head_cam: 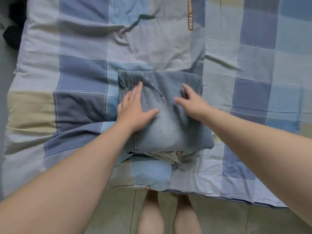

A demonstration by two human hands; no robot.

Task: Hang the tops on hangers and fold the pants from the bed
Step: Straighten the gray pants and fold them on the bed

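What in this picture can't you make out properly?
Head view only.
Dark item: cut off by the left edge, too dim to identify.
Pale cloth: mostly hidden under the folded jeans.
Orange label: cut off by the top edge, lettering blurred.

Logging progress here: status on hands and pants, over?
Left hand flat on folded jeans, right hand spread over them. Jeans lie on checked quilt. Nothing blocking.
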